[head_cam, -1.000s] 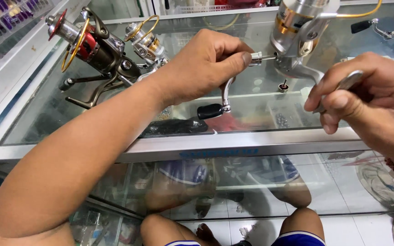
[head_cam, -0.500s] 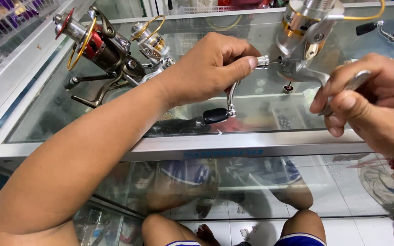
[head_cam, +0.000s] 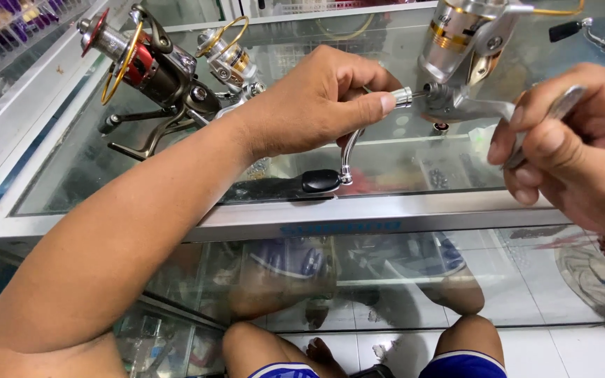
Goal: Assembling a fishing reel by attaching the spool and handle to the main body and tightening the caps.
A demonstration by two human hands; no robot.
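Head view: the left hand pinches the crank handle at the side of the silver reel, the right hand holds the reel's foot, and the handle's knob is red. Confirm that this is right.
One detail is wrong: the knob is black, not red, as the head view shows. The rest stands: the left hand pinches the crank handle at the side of the silver reel, and the right hand holds the reel's foot.

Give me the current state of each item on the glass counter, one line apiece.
Silver spinning reel with gold trim: held up by its foot in the right hand.
Silver crank handle with black knob: at the reel's side, pinched at its shaft end by the left hand, knob hanging down.
Dark reel with red and gold spool: lying on the glass display counter, untouched.
Small gold-bailed reel: lying beside it, untouched.
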